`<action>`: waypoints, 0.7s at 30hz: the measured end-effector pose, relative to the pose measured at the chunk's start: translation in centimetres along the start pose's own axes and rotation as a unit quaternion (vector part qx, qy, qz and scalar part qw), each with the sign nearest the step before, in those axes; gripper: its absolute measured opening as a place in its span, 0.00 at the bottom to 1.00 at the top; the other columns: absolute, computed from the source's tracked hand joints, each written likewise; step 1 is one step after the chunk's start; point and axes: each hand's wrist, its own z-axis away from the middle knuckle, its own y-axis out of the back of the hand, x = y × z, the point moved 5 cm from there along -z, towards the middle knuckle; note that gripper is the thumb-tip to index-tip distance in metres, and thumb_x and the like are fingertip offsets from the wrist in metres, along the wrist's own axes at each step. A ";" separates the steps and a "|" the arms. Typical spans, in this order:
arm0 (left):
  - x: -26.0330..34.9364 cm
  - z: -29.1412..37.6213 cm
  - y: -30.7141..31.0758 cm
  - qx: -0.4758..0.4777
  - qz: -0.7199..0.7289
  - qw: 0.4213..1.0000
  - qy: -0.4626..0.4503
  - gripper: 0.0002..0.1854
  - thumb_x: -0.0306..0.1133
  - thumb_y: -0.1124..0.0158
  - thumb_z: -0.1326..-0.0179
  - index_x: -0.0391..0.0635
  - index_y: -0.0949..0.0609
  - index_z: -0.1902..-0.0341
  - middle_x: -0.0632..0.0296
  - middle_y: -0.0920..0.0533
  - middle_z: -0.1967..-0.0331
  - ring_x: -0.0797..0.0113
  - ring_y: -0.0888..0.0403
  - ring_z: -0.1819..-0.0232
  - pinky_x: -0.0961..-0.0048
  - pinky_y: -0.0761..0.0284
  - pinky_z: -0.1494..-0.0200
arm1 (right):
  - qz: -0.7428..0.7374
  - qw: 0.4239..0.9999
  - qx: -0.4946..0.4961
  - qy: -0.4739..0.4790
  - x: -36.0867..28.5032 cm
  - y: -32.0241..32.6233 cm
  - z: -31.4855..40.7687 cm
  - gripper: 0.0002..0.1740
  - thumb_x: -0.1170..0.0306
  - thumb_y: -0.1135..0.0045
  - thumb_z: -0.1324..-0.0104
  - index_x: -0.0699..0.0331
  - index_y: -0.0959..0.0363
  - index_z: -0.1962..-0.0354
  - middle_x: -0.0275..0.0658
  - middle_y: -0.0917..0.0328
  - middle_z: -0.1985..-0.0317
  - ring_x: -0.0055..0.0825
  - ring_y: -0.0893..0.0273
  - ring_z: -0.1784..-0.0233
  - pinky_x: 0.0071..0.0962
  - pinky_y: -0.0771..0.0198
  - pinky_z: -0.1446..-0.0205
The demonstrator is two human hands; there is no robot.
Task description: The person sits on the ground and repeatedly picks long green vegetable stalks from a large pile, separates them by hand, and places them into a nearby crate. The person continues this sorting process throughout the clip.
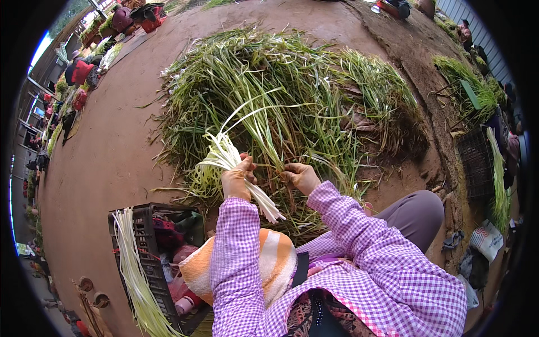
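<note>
My left hand (238, 179) is closed around a bunch of pale, peeled-looking stalks (266, 201), their white ends pointing down to the right and their yellow-green leaves fanning up to the left. Just right of it, my right hand (301, 177) pinches the lower end of green leafy stalks (269, 145) between thumb and fingers. Both hands are above the near side of a large heap of long green leafy plants (248, 76), some with brown roots. A few pale leaves arch over the heap from the held bunch.
A black plastic crate (141, 236) at lower left holds cloth and bags, with a bundle of pale stalks (137, 269) along its outer side. An orange-and-white towel (273, 261) lies by my lap. Another black crate (476, 162) stands at right. People sit at both far sides.
</note>
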 end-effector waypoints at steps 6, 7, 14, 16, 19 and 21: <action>0.0 1.0 -0.1 0.040 -0.065 0.996 -0.043 0.18 0.28 0.24 0.49 0.41 0.19 0.54 0.59 0.19 0.72 0.72 0.28 0.83 0.73 0.30 0.82 | 0.153 0.985 0.005 0.078 -0.7 -0.4 2.2 0.13 0.67 0.38 0.34 0.64 0.21 0.54 0.37 0.16 0.66 0.19 0.24 0.67 0.23 0.27 0.63; -0.2 1.2 0.0 0.045 -0.075 0.996 -0.022 0.19 0.29 0.23 0.50 0.39 0.19 0.55 0.58 0.19 0.72 0.71 0.28 0.83 0.72 0.30 0.82 | 0.186 0.978 0.007 0.093 -0.7 -0.7 2.6 0.13 0.67 0.38 0.34 0.63 0.20 0.54 0.38 0.16 0.66 0.19 0.24 0.68 0.23 0.27 0.62; -1.5 1.3 0.2 -0.049 -0.150 0.987 0.024 0.12 0.29 0.25 0.48 0.31 0.15 0.67 0.58 0.19 0.78 0.71 0.27 0.83 0.73 0.28 0.79 | 0.276 0.943 0.004 0.184 0.6 -1.5 4.9 0.12 0.69 0.35 0.38 0.65 0.20 0.58 0.37 0.17 0.68 0.17 0.22 0.68 0.20 0.25 0.64; -2.1 1.0 0.5 -0.044 -0.160 0.985 0.047 0.08 0.24 0.29 0.48 0.31 0.15 0.67 0.59 0.20 0.81 0.73 0.27 0.84 0.75 0.29 0.79 | 0.293 0.932 -0.047 0.210 0.5 -1.8 4.9 0.16 0.66 0.36 0.37 0.64 0.22 0.54 0.44 0.16 0.63 0.28 0.17 0.67 0.27 0.22 0.62; -2.6 0.7 0.7 -0.063 -0.166 0.983 0.039 0.07 0.25 0.32 0.44 0.32 0.16 0.66 0.60 0.20 0.81 0.73 0.27 0.83 0.75 0.30 0.79 | -0.022 0.987 -0.127 -0.096 2.2 -2.0 3.3 0.22 0.61 0.37 0.35 0.68 0.24 0.51 0.42 0.17 0.67 0.25 0.22 0.79 0.26 0.26 0.74; -3.0 0.6 0.7 -0.056 -0.163 0.984 0.053 0.06 0.24 0.34 0.43 0.32 0.16 0.66 0.60 0.21 0.82 0.72 0.27 0.83 0.75 0.30 0.80 | -0.084 0.988 -0.097 -0.087 1.0 -2.4 1.8 0.23 0.58 0.37 0.35 0.68 0.25 0.51 0.34 0.22 0.80 0.21 0.27 0.85 0.22 0.32 0.81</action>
